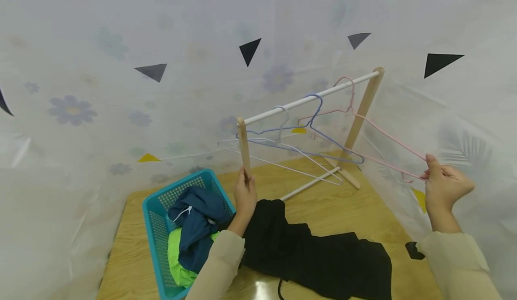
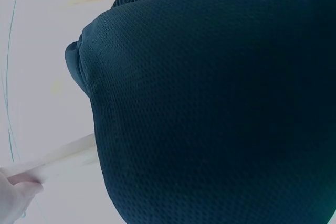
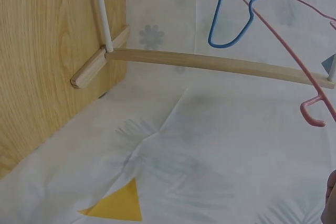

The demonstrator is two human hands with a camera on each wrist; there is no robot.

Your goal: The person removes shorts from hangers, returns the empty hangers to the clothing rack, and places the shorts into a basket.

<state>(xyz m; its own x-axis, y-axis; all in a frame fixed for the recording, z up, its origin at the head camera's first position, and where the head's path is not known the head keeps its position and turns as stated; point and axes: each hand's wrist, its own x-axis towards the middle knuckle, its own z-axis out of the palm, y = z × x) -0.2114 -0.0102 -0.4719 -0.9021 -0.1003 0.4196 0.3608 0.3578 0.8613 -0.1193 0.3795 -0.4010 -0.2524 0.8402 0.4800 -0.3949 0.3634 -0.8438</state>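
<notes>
My left hand (image 1: 245, 197) grips the near wooden post (image 1: 244, 147) of a small clothes rack; the left wrist view catches that hand (image 2: 17, 199) at its lower left edge. Out to the right, my right hand (image 1: 447, 187) pinches one end of a pink hanger (image 1: 392, 137), whose hook still loops over the rack's white rail (image 1: 335, 89). A blue hanger (image 1: 322, 103) and a white hanger (image 1: 287, 116) hang nearer on the same rail. In the right wrist view, the pink hanger (image 3: 287, 49) slants past a blue hanger end (image 3: 242, 36).
A black garment (image 1: 319, 255) lies spread on the wooden table (image 1: 379, 210) before the rack. To its left stands a turquoise basket (image 1: 150, 237) holding dark blue clothing (image 1: 198, 241) and bright green cloth (image 1: 174, 259). Patterned sheeting surrounds the table.
</notes>
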